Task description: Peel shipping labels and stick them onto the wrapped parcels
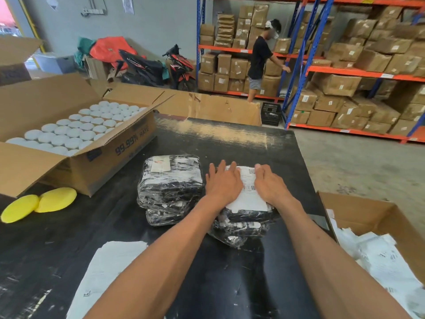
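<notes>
Pressing a shipping label [248,192] flat onto the parcel stack [243,223], my left hand [223,183] and right hand [271,184] lie fingers straight; another stack [170,187] sits at nine o'clock.

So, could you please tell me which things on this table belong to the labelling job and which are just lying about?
Part of the job:
left hand and right hand, pressing the white shipping label
right stack of black film-wrapped parcels
left stack of black film-wrapped parcels

Lying about:
two yellow round foam pads
open cardboard box of white round pads
</notes>
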Motion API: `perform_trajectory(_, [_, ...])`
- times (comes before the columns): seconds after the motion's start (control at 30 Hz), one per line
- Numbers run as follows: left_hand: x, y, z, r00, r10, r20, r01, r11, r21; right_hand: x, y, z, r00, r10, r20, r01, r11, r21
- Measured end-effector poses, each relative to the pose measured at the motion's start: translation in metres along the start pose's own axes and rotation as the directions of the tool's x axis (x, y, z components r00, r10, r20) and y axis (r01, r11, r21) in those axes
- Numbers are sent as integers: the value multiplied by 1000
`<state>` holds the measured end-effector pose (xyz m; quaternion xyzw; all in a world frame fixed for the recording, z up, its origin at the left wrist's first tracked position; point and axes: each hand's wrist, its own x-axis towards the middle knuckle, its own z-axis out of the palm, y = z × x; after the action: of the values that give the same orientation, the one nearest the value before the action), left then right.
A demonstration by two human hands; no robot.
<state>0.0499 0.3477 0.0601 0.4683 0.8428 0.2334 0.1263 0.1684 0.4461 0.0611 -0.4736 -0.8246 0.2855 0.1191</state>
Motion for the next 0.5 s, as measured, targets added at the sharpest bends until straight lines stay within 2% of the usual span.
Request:
perform_trajectory(0.2, [4,0,-2,989,-137,-55,120,961,-250,8,-29,-5,987,158,41,-153,983,-104])
perform_trajectory(0.27, [5,-4,-2,978,-198,-72,162,925,-343,15,-31,-3,979,201,37,-199,978,-69])
perform_trajectory(0.33, [4,-7,0,960,-242,-145,165,898,-408,22,-25,1,972,236,11,-236,972,-7])
perform_trajectory(0.4, [1,-6,0,934,-278,-225,155,882,-446,25,-21,3,970,240,-29,-239,971,27])
perform_trajectory(0.5, [-3,-3,1,925,-295,-241,157,873,-462,21,-21,4,974,211,-80,-208,977,37])
